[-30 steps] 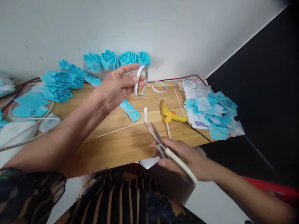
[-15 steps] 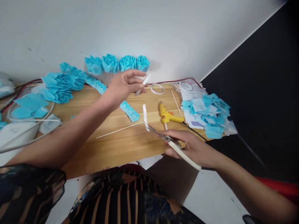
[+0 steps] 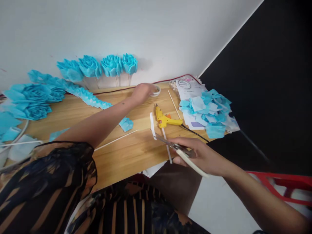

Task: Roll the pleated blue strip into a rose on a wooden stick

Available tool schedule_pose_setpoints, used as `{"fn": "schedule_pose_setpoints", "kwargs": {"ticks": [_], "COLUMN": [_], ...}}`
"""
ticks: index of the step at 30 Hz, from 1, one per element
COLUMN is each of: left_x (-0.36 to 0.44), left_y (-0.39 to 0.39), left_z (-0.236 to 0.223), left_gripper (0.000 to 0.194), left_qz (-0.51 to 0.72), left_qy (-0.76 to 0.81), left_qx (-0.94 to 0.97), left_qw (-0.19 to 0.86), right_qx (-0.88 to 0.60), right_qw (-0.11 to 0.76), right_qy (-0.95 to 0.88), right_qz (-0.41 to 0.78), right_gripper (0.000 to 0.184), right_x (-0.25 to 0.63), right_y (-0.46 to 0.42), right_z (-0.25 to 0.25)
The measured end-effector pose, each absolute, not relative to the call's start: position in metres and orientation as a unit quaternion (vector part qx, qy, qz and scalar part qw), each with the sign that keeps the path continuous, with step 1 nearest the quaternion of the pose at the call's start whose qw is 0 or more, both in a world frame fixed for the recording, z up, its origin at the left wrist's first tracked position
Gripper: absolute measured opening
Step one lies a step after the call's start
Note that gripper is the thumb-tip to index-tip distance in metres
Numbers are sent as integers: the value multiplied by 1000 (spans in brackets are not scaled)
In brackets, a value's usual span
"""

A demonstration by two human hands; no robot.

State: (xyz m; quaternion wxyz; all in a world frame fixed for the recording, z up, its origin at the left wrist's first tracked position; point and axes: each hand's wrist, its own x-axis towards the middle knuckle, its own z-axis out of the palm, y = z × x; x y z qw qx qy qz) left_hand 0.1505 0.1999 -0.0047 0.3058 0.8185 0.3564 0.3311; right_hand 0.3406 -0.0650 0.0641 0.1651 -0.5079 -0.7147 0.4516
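My left hand point(image 3: 144, 93) is at the back of the table, curled at a roll of white tape point(image 3: 156, 92), its fingertips mostly hidden. In my right hand point(image 3: 195, 152) are scissors point(image 3: 188, 161) with off-white handles. Their slim blades point left, with the tips at the lower end of a short white strip point(image 3: 152, 125). A yellow glue gun point(image 3: 164, 118) lies just beyond my right hand, and a white glue stick point(image 3: 167, 148) sticks out of it toward the front edge.
Blue paper flowers point(image 3: 111, 66) on sticks lean on the wall. More flowers point(image 3: 34, 97) and a pleated blue strip point(image 3: 85, 96) lie left. Blue paper pieces point(image 3: 212, 107) are piled right. Thin sticks point(image 3: 117, 139) lie on the wooden table point(image 3: 126, 162). A black cable point(image 3: 195, 132) trails from the gun.
My left hand has moved from mid-air, where it held a white piece, down to the tape at the back. The view has shifted right. The scissors stay at the white strip's end.
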Motion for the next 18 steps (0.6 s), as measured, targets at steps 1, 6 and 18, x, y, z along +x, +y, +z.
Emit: {"fn": "schedule_pose_setpoints", "kwargs": {"ticks": [1, 6, 18], "left_x": [152, 130, 49], "left_y": [199, 143, 39], "left_z": [-2, 43, 57], "left_gripper": [19, 20, 27], "left_qz": [345, 459, 421], "left_qy": [355, 318, 289], "left_qx": [813, 720, 782], "left_qw": [306, 411, 357], "right_qx": [-513, -514, -307], "right_qw": [171, 190, 221], "right_qy": [-713, -689, -536], "right_qz": [446, 474, 755], "right_gripper": [48, 54, 60], "right_x": [343, 351, 349], "right_y": [-64, -61, -59], "right_z": [62, 62, 36]}}
